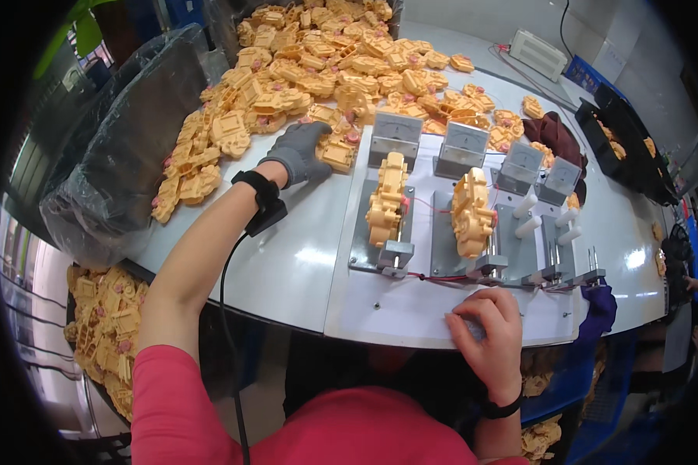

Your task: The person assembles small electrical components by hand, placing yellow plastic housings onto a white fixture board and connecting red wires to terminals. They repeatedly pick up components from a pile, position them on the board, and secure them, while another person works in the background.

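My left hand (296,152), in a grey glove, reaches to the near edge of a heap of yellow plastic housings. Its fingers and thumb close around the left side of one yellow plastic housing (336,153), which rests on the table. My bare right hand (490,335) hovers by the front edge of the white board, its fingers curled. A greyish patch shows inside those fingers, too small to make out. Ahead of it, one housing (388,200) sits upright on the left metal fixture, and another housing (471,213) on the fixture beside it.
Analog meters (396,138) stand in a row behind the fixtures. The heap of housings (318,70) covers the back of the table. White-capped posts (527,226), red wires and a purple cloth (599,308) are at the right. A plastic-lined bin (124,147) stands left.
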Demonstrator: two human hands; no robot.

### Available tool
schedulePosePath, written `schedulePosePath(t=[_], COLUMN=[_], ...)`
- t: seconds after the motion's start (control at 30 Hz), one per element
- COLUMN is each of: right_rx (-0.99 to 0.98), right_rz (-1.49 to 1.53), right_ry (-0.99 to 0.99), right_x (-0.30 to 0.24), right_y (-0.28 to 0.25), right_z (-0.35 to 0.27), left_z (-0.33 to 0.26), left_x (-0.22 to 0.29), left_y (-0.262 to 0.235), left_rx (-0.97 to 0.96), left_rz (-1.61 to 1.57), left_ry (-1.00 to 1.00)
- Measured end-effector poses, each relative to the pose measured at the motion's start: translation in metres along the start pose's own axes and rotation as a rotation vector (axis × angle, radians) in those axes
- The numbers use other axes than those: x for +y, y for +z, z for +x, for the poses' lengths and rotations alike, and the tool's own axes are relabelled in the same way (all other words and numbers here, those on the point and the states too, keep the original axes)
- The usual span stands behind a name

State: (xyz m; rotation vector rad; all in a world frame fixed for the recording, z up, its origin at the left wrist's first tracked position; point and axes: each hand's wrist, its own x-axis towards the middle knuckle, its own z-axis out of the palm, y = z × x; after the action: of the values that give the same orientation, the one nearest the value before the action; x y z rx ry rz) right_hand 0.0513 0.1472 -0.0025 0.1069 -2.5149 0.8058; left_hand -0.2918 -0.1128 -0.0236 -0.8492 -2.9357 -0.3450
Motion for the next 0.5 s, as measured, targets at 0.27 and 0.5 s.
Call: schedulePosePath(t=[0.27, 0.5], right_rx=[0.025, 0.038], right_rz=[-0.004, -0.016], right_ry=[-0.061, -0.074], right_x=[0.001, 0.003], right_y=[0.003, 0.002], right_z=[-0.006, -0.008], left_z=[-0.098, -0.13], left_x=[0.016, 0.064], left_y=[-0.03, -0.026], left_rx=[0.045, -0.113], left_rz=[0.139, -0.031], left_ry=[-0.059, 0.038])
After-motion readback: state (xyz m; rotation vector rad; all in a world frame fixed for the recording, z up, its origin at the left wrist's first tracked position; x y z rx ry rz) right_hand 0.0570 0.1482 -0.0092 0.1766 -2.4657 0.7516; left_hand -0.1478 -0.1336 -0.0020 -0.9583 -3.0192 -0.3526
